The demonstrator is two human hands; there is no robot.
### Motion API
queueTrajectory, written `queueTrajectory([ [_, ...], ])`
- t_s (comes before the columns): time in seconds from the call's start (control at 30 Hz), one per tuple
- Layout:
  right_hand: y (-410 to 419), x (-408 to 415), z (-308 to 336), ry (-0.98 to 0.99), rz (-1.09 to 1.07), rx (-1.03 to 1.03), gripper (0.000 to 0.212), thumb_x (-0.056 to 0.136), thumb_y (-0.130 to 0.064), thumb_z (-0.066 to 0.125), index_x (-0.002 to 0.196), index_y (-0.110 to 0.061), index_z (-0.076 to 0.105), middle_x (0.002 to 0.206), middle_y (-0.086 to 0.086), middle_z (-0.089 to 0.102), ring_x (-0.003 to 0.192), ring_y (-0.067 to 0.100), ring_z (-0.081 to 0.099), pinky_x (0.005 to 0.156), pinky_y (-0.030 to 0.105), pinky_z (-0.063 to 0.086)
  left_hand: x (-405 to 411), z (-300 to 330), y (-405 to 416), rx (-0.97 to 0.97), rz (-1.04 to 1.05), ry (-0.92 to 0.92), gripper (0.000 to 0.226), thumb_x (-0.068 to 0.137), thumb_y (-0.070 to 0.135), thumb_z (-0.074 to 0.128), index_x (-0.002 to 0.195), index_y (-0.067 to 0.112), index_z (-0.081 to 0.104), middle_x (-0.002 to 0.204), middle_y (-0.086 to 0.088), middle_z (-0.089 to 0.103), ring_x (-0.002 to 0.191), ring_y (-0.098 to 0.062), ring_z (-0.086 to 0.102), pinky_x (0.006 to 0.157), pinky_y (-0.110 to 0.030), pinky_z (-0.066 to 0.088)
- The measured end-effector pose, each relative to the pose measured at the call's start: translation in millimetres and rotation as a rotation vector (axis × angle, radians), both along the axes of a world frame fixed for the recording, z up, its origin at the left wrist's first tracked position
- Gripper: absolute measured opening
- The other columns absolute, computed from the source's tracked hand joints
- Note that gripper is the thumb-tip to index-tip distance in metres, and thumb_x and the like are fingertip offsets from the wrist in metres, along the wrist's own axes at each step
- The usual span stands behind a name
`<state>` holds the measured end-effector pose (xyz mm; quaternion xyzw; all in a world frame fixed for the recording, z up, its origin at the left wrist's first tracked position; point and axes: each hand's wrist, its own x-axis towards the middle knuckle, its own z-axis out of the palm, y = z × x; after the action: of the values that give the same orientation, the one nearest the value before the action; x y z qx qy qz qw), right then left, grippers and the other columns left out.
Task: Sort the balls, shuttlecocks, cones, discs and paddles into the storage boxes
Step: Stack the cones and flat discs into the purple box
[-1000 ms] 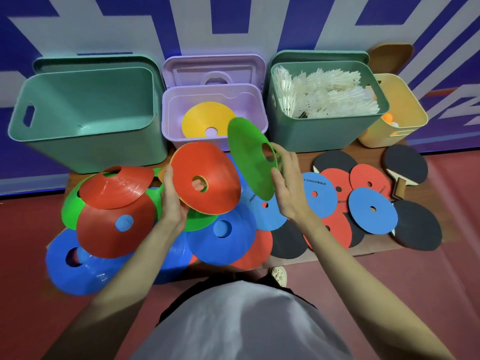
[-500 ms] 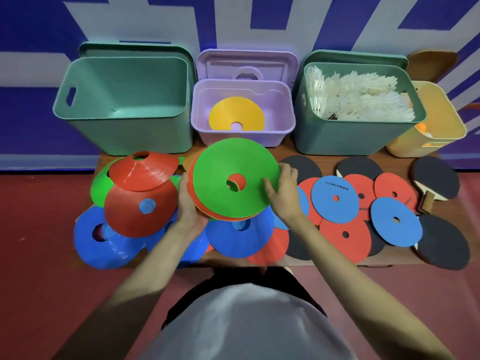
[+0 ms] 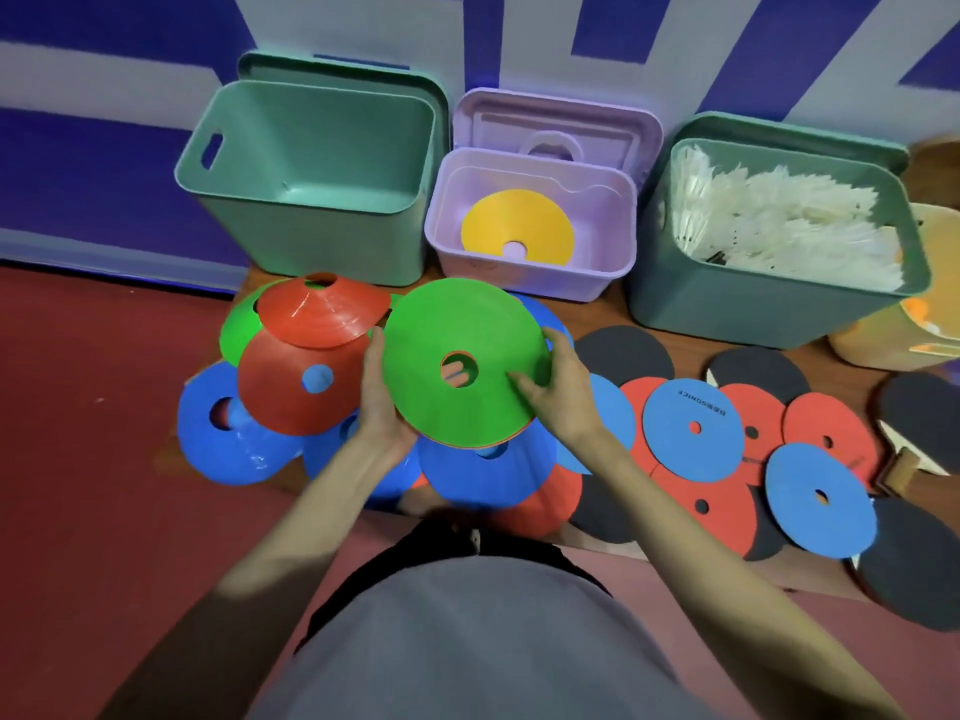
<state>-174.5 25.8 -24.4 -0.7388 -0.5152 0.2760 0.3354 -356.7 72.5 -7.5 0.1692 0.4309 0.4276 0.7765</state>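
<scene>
Both hands hold one small stack: the left hand cups its nine-o'clock edge from beneath, and the right hand pinches the three-o'clock rim, thumb on top of the green cone. A thin orange edge shows under the green, so at least one more cone rides below it.

Nearest me, blue cones and red cones lie heaped on the low board beneath the stack. At three o'clock flat foam discs overlap dark paddles.

As I judge it, the loose nesting is the risk: tilt the stack on the lift and the lower cone may slip out onto the heap.

Farther off, at twelve o'clock, the lilac box holds a yellow cone. An open teal box stands at eleven o'clock. The shuttlecock box sits at one o'clock. Nothing blocks the way to the lilac box except its front wall.
</scene>
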Motion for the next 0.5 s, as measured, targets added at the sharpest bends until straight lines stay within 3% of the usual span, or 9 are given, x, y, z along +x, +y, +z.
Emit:
queueTrajectory([
  [0.17, 6.3, 2.4, -8.4, 0.035, 0.045, 0.004, 0.040, 0.094, -0.027, 0.057, 0.129, -0.008, 0.049, 0.074, 0.001, 0.056, 0.066, 0.020, 0.052, 0.064, 0.030, 0.039, -7.6, -4.7, -0.7, 0.032, 0.159, 0.130, 0.042, 0.100, 0.044, 0.033, 0.095, 0.019, 0.066, 0.087, 0.003, 0.074, 0.078, -0.013, 0.068, 0.067, -0.026, 0.055],
  [0.27, 7.6, -1.4, -16.0, 0.065, 0.045, -0.051, 0.036, 0.098, -0.029, 0.048, 0.130, -0.012, 0.049, 0.087, 0.009, 0.066, 0.074, 0.026, 0.063, 0.073, 0.037, 0.050, -23.7, -13.4, -0.3, 0.027, 0.296, 0.184, 0.040, 0.100, 0.043, 0.033, 0.095, 0.019, 0.065, 0.084, 0.006, 0.074, 0.077, -0.011, 0.068, 0.071, -0.025, 0.052],
  [0.37, 11.2, -9.2, -21.4, 0.088, 0.058, -0.101, 0.033, 0.097, -0.020, 0.050, 0.128, -0.008, 0.048, 0.092, 0.013, 0.065, 0.079, 0.031, 0.065, 0.078, 0.047, 0.052, -49.2, -14.5, 0.8, 0.039, 0.399, 0.183, 0.046, 0.099, 0.047, 0.033, 0.095, 0.020, 0.070, 0.092, 0.006, 0.074, 0.086, -0.013, 0.068, 0.079, -0.029, 0.052],
  [0.43, 17.4, -17.4, -21.2, 0.056, 0.109, -0.124, 0.036, 0.094, -0.013, 0.053, 0.129, -0.006, 0.047, 0.091, 0.010, 0.062, 0.078, 0.027, 0.062, 0.079, 0.045, 0.051, -69.2, -11.5, 5.8, 0.044, 0.474, 0.174, 0.049, 0.099, 0.048, 0.033, 0.091, 0.025, 0.076, 0.096, 0.007, 0.074, 0.089, -0.012, 0.068, 0.083, -0.029, 0.052],
  [0.5, 27.5, -30.2, -18.4, -0.006, 0.171, -0.140, 0.042, 0.091, -0.009, 0.056, 0.131, -0.005, 0.045, 0.095, 0.010, 0.060, 0.079, 0.023, 0.058, 0.079, 0.040, 0.049, -90.9, -10.2, 15.4, 0.031, 0.539, 0.182, 0.048, 0.100, 0.048, 0.032, 0.099, 0.024, 0.073, 0.099, 0.008, 0.074, 0.091, -0.011, 0.069, 0.081, -0.027, 0.054],
])
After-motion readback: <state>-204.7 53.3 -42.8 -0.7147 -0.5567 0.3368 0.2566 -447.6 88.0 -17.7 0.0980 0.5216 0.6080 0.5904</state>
